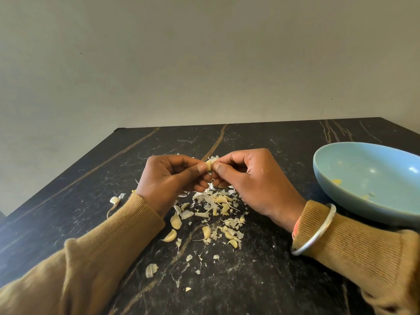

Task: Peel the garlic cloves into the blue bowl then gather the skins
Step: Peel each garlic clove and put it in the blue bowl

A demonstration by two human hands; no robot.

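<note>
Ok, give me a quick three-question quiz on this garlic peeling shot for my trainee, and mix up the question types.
1. True or false: the left hand and right hand both pinch one garlic clove.
2. The blue bowl sits: A, on the person's right; B, on the person's left; C, directly under the hands.
3. Which wrist wears the silver bangle?

Key: 1 true; 2 A; 3 the right wrist.
</note>
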